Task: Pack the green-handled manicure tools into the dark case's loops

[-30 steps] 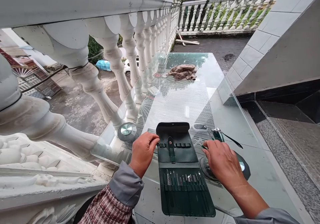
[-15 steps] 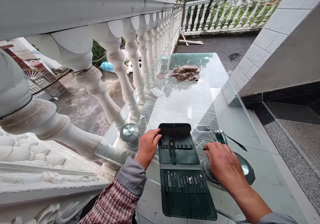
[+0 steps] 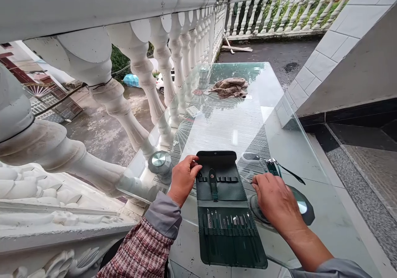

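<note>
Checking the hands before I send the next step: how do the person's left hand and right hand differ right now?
The left hand rests at the left edge of the dark green leather tool roll; the right hand lies apart from it, to its right. The left wrist meets a grey cuff, while the right forearm shows bare down to its grey cuff. Both hands are bare and palm down above the glass tabletop.

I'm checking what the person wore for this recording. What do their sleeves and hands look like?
The left hand and right hand are bare, without gloves. The left arm has a grey cuff on a maroon-and-white checked sleeve; the right forearm ends in a grey sleeve.
</note>
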The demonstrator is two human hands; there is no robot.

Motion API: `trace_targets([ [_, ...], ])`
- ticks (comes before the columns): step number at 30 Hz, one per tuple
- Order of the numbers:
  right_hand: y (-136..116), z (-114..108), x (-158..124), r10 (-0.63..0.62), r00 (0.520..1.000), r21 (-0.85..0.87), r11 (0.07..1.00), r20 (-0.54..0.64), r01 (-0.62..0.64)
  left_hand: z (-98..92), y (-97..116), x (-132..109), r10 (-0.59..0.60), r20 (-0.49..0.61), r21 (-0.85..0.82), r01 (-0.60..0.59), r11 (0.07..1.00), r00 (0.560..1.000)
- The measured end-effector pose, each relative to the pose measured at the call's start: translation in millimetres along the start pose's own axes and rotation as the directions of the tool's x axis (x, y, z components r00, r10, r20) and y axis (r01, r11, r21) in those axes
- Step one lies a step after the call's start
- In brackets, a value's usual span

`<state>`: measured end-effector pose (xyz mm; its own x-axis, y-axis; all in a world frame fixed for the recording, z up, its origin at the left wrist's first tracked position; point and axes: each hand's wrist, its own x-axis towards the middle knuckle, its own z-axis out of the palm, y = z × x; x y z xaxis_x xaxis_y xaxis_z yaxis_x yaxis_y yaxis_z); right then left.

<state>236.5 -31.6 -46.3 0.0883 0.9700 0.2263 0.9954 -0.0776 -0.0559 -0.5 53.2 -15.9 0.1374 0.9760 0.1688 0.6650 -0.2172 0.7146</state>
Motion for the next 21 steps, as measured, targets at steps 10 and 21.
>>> trace_targets([
  [10, -2.4, -4.7, -0.3, 0.023, 0.998, -0.014, 1.0, 0.054, -0.022, 6.2, 2.3, 2.1, -0.013, 0.04, -0.01, 0.014, 1.0, 0.999],
  [21, -5.1, -6.8, 1.7, 0.024, 0.997, -0.009, 1.0, 0.07, -0.024, 8.0, 2.3, 4.4, -0.009, 0.109, -0.018, 0.011, 1.0, 0.994],
])
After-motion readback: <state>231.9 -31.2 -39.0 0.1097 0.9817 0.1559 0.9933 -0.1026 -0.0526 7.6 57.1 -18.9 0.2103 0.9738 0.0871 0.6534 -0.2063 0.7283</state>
